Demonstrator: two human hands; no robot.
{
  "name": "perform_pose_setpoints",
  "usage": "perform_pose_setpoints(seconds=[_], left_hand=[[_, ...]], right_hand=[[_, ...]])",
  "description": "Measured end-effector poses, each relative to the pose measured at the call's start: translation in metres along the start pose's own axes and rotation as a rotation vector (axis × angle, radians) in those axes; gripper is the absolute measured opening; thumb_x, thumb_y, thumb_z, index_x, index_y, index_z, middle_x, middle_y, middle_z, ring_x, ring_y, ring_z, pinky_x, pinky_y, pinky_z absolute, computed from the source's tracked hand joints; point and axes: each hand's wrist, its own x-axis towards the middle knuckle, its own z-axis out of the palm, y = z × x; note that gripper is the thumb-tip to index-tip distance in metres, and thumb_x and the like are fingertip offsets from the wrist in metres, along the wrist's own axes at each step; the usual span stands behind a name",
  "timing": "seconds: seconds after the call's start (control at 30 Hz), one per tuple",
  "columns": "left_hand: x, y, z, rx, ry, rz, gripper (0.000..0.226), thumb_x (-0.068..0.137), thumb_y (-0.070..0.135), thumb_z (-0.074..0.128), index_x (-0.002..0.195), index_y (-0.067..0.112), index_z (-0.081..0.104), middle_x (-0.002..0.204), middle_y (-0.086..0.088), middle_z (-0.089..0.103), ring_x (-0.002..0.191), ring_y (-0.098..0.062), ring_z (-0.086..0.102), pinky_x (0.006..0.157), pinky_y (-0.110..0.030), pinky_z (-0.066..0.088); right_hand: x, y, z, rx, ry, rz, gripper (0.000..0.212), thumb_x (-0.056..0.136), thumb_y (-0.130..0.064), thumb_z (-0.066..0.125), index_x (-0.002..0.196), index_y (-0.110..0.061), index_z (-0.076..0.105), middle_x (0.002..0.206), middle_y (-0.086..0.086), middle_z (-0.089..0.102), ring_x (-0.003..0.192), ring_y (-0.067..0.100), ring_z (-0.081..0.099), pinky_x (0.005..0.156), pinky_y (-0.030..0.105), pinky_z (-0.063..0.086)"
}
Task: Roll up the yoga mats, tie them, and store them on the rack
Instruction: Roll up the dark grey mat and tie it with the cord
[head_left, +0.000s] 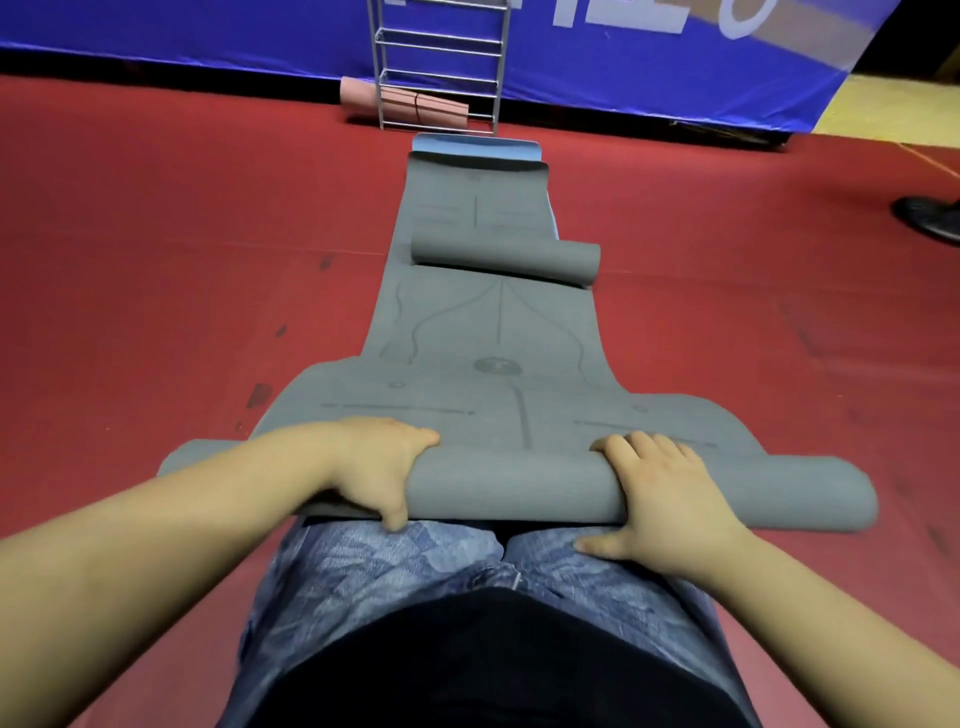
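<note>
A grey yoga mat stretches away from me on the red floor, its near end wound into a roll just in front of my knees. My left hand grips the roll left of centre, fingers over the top and thumb on the near side. My right hand grips it right of centre in the same way. A second grey roll lies across the mat further off. Beyond it a blue mat shows under another grey sheet. A metal rack stands at the far end, with a pink rolled mat on its lowest level.
Red floor spreads on both sides of the mat. A blue banner wall closes off the far side behind the rack. Another person's dark shoe is at the right edge. My jeans-clad legs are below the roll.
</note>
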Motion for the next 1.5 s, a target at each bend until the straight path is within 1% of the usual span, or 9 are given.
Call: perform_pose_setpoints(seconds=[0.17,0.37,0.57,0.67,0.77,0.93,1.03,1.3,1.5], left_hand=[[0.0,0.002,-0.008,0.089,0.117,-0.023,0.084,0.059,0.053,0.081,0.123,0.022,0.037,0.122,-0.001,0.039,0.113,-0.02,0.037,0.098,-0.032,0.035],[0.002,0.017,0.02,0.087,0.422,0.002,0.085,0.062,0.083,0.056,0.119,0.022,0.038,0.114,0.004,0.045,0.107,-0.019,0.043,0.088,-0.032,0.035],[0.022,-0.003,-0.004,-0.19,0.145,0.094,0.072,0.069,0.066,0.068,0.121,0.025,0.04,0.116,0.008,0.051,0.106,-0.017,0.05,0.086,-0.03,0.039],[0.034,-0.004,-0.014,-0.302,-0.011,0.116,0.057,0.073,0.057,0.072,0.113,0.025,0.045,0.104,0.011,0.052,0.099,-0.014,0.05,0.08,-0.026,0.036],[0.037,-0.005,-0.021,-0.256,0.036,0.089,0.053,0.071,0.065,0.067,0.103,0.029,0.044,0.095,0.013,0.047,0.1,-0.014,0.048,0.081,-0.027,0.036],[0.037,0.014,0.004,0.172,0.565,0.115,0.095,0.057,0.091,0.007,0.111,0.022,0.041,0.108,0.002,0.045,0.104,-0.02,0.044,0.087,-0.033,0.035],[0.042,0.015,0.016,0.13,0.628,0.116,0.111,0.052,0.09,-0.021,0.108,0.02,0.044,0.104,0.001,0.047,0.1,-0.022,0.047,0.084,-0.034,0.036],[0.065,-0.006,-0.002,-0.154,0.353,0.23,0.044,0.085,0.07,0.035,0.092,0.027,0.038,0.093,0.011,0.046,0.101,-0.016,0.05,0.086,-0.033,0.04],[0.076,-0.01,-0.012,-0.169,0.291,0.175,0.054,0.082,0.073,0.033,0.098,0.024,0.05,0.099,0.005,0.059,0.097,-0.017,0.053,0.088,-0.034,0.042]], right_hand=[[0.021,0.002,0.0,0.051,-0.078,0.065,0.074,0.056,-0.077,0.064,0.109,-0.028,0.048,0.108,-0.009,0.057,0.106,0.016,0.053,0.082,0.031,0.033],[0.034,0.011,-0.004,0.142,-0.21,0.034,0.065,0.056,-0.075,0.067,0.098,-0.03,0.047,0.104,-0.009,0.058,0.1,0.015,0.055,0.073,0.028,0.032],[0.017,0.01,0.012,0.084,0.049,-0.024,0.104,0.044,-0.09,0.04,0.124,-0.023,0.051,0.106,-0.003,0.048,0.103,0.023,0.048,0.096,0.036,0.033],[0.023,0.004,0.018,0.088,0.009,0.05,0.106,0.041,-0.096,0.033,0.119,-0.025,0.052,0.105,-0.004,0.051,0.101,0.021,0.05,0.092,0.035,0.035],[0.038,0.007,0.014,0.074,-0.078,0.094,0.109,0.033,-0.097,0.022,0.116,-0.03,0.048,0.108,-0.007,0.052,0.108,0.018,0.05,0.091,0.033,0.034],[0.058,0.016,0.011,0.184,-0.212,0.081,0.114,0.028,-0.097,0.028,0.117,-0.028,0.048,0.116,-0.005,0.057,0.112,0.019,0.051,0.093,0.034,0.036],[0.058,0.015,0.01,0.172,-0.216,0.072,0.112,0.029,-0.096,0.028,0.116,-0.029,0.05,0.113,-0.006,0.056,0.112,0.018,0.05,0.094,0.033,0.035],[0.044,0.011,0.012,0.121,0.071,0.028,0.108,0.043,-0.095,0.035,0.122,-0.024,0.053,0.109,-0.002,0.052,0.106,0.024,0.05,0.099,0.04,0.032],[0.055,0.003,0.041,0.136,0.165,0.161,0.092,0.047,-0.093,0.04,0.1,-0.021,0.061,0.087,0.0,0.055,0.082,0.026,0.055,0.081,0.043,0.044]])
